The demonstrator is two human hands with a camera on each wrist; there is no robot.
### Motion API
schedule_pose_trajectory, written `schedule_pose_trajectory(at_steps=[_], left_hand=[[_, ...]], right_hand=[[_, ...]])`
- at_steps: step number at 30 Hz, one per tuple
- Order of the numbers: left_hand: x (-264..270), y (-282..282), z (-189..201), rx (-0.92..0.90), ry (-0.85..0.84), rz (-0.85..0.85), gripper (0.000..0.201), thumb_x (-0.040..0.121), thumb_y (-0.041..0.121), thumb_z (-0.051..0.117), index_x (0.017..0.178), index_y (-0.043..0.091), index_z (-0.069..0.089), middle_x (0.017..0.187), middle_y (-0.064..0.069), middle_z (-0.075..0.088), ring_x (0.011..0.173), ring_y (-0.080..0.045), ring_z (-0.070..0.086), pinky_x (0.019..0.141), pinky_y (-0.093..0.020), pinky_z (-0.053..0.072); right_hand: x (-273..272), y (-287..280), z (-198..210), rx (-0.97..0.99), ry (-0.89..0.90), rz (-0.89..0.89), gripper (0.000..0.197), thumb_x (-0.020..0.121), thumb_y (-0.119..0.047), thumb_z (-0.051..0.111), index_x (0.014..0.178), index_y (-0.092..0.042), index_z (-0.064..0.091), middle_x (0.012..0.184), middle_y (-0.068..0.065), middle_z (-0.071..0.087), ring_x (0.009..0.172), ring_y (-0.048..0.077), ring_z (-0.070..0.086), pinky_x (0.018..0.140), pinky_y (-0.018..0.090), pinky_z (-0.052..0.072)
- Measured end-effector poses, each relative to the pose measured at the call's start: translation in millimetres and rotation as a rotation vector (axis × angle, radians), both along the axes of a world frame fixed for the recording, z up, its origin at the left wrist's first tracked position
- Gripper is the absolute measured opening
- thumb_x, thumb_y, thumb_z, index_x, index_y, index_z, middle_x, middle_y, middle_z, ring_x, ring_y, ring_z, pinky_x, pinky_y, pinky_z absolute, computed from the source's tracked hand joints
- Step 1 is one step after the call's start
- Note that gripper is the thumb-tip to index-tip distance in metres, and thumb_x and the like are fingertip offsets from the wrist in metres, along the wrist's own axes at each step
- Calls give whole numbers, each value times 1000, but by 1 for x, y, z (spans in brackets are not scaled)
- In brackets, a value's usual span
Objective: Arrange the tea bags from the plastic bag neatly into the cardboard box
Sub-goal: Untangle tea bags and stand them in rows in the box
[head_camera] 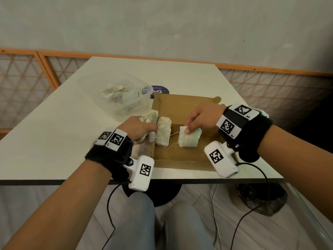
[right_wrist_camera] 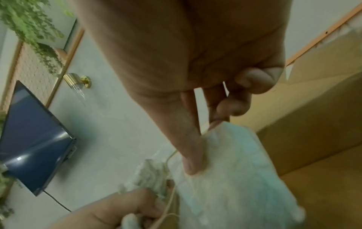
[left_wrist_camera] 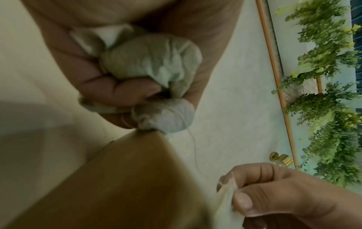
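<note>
Right-hand fingers (head_camera: 189, 128) pinch one tea bag (head_camera: 190, 139) over the box (head_camera: 180, 107); the laid tea bags (head_camera: 163, 131) lie just left, by the left hand (head_camera: 139, 129) clutching its bunch (left_wrist_camera: 150, 62).

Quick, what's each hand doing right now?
Left hand: grips a bunch of tea bags.
Right hand: pinches one tea bag inside the cardboard box.

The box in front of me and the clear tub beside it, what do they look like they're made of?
The box looks like plain brown cardboard: matte, unprinted, with folded flaps and creased walls. The clear tub seems to be thin see-through plastic with a slight sheen; the tea bags inside show through its wall. How stiff it is cannot be told.
</note>
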State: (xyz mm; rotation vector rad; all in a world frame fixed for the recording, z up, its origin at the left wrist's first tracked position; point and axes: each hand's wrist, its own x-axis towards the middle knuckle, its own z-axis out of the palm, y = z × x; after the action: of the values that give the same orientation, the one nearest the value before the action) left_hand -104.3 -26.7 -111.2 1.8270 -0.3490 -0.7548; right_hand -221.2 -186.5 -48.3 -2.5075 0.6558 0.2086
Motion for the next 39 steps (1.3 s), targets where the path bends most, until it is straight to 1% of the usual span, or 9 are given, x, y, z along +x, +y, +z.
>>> schedule_pose_trajectory(at_steps=[3,7,9,14,18,22,26,33,39], left_hand=[[0,3,1,-9,-5,-23,19,75,-4,60,63,7,51,49,-14,52,27,-11,33,33,-12,25],[1,3,1,-21,-8,-42,20,77,-6,58,65,8,49,56,-14,50,26,-9,32,32,-12,24],[3,3,2,-24,-3,-56,19,76,-6,59,67,8,50,55,-13,50,27,-9,33,32,-12,25],[6,5,0,-30,-16,-78,19,76,-6,59,66,8,51,50,-11,50,28,-9,34,33,-13,25],[9,5,-2,-62,14,-78,15,78,-3,61,70,7,54,54,-13,52,28,-10,36,32,-12,26],[15,-1,5,-330,296,98,13,80,6,68,76,14,59,67,-3,55,47,-9,46,36,-14,36],[15,-13,20,-495,645,141,14,84,13,66,75,16,56,69,3,52,57,-7,46,34,-13,34],[5,-26,9,-359,341,53,11,82,8,68,87,13,59,72,-4,56,55,-12,46,35,-12,35],[6,-24,7,-355,313,47,9,82,8,68,86,12,62,72,-3,57,59,-12,46,36,-12,35]], right_hand=[[6,5,6,1,54,12,16,77,-25,73,91,-20,70,80,-14,57,85,8,49,63,14,33],[17,3,-8,-110,185,18,41,77,-27,72,112,-8,65,118,11,63,111,29,56,82,29,43],[20,3,-16,-125,202,-8,43,76,-26,72,114,-7,64,123,14,60,110,31,56,80,28,40],[25,7,-11,-126,107,-71,44,79,-24,70,117,-5,62,123,14,59,109,31,55,81,30,40],[16,12,4,-132,33,-30,26,82,-26,69,102,-10,69,92,-3,63,94,16,55,71,23,40],[8,8,6,-101,12,-20,20,80,-24,70,95,-12,71,91,1,65,86,13,54,71,24,40],[9,7,-4,-95,52,-65,22,79,-23,72,97,-11,72,88,-1,62,87,13,53,64,19,38],[10,8,-5,-146,141,-33,27,83,-26,67,107,-14,70,98,-4,62,93,11,50,68,20,37],[5,11,1,-24,122,-34,22,79,-26,71,100,-17,72,91,-8,63,90,11,53,80,25,39]])
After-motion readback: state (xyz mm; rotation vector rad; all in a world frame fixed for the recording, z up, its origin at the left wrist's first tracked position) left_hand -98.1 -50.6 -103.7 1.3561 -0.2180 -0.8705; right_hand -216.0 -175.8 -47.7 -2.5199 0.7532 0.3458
